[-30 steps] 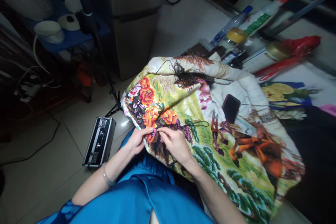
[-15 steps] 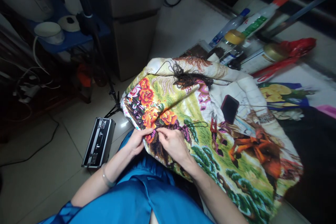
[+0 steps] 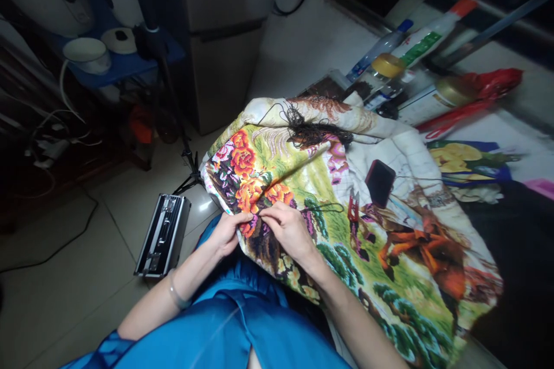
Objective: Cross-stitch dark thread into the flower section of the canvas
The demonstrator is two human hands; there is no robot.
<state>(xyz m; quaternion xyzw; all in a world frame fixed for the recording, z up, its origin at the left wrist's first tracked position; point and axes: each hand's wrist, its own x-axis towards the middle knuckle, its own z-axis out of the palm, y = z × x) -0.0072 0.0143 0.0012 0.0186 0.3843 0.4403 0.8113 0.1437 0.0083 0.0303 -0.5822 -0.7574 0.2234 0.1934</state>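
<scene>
A large cross-stitch cloth (image 3: pixel 298 176) with flowers, green trees and a brown horse spreads over my lap and the surface at right. My left hand (image 3: pixel 225 234) grips its near left edge, thumb on top beside the orange flowers. Just right of that thumb, my right hand (image 3: pixel 291 233) hovers close over the stitching with thumb and forefinger pinched; whatever is between them is too small to make out. A dark thread loop (image 3: pixel 333 206) lies right of this hand. Beyond it rest red thread snips (image 3: pixel 354 207) and a dark phone (image 3: pixel 381 183). A tangled dark thread bundle (image 3: pixel 320 134) sits farther back.
A black and silver case (image 3: pixel 162 236) stands on the tiled floor at left, near a tripod (image 3: pixel 187 158). Bottles, a gold-lidded jar (image 3: pixel 388 66) and a red bag (image 3: pixel 493 89) crowd the back right. A blue table (image 3: pixel 130 66) holds a white pot (image 3: pixel 89 56).
My right hand has shifted very slightly up and right, still pinched. My left hand keeps its hold on the cloth edge. The whole view has moved a little.
</scene>
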